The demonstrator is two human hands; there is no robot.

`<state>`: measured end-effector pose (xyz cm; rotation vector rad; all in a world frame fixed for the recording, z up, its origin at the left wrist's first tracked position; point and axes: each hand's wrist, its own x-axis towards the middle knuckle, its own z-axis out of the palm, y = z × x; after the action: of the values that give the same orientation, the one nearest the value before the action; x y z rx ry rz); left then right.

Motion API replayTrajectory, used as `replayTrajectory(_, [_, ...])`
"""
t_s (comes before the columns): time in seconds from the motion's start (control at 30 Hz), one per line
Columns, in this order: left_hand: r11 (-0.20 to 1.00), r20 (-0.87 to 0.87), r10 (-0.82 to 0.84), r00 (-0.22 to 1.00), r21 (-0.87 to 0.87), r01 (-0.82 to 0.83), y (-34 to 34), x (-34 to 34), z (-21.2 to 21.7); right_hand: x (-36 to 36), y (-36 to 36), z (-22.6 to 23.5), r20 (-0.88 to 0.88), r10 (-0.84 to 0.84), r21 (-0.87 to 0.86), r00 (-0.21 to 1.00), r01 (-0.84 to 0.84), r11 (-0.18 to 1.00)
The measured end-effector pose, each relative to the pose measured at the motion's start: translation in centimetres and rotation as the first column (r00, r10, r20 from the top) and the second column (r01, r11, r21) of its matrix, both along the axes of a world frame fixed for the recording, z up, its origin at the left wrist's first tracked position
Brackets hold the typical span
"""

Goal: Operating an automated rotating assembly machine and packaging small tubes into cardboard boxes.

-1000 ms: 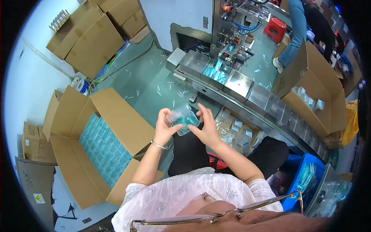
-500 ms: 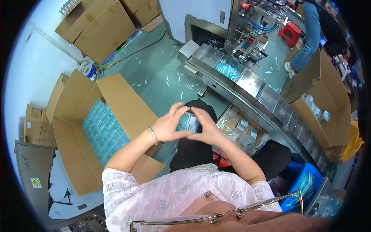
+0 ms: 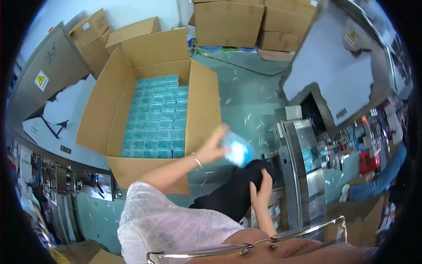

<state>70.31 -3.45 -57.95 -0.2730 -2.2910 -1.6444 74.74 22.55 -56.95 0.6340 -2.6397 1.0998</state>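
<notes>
My left hand grips one end of a clear plastic box with pale blue-green contents, blurred by motion and bright with glare. It hangs over the floor, between a large open carton and my dark-trousered knee. My right hand lies on that knee, fingers stretched out and thumb apart, with nothing in it. To my left stands the open carton, its flaps spread. Inside it, similar blue-green boxes sit packed in rows, with a lower gap at the far right corner.
On the right runs a metal conveyor with blue-green pieces in a compartment, beside machinery. Closed cartons line the far wall. A cable and white scraps lie on the green floor. A person's jeans-clad leg shows at far right.
My view has swung left toward the carton. The right hand has let go of the box and dropped to my knee, while the left hand has carried the box toward the carton.
</notes>
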Motion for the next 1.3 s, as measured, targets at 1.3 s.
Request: replayTrajectory(1.3, [0.622,-0.137,-0.443,0.886,-0.758,0.194,6.7,-11.6,6.4,14.5,28.2,1.0,0.364,-0.456,0.525,0.812,0.225,0.821])
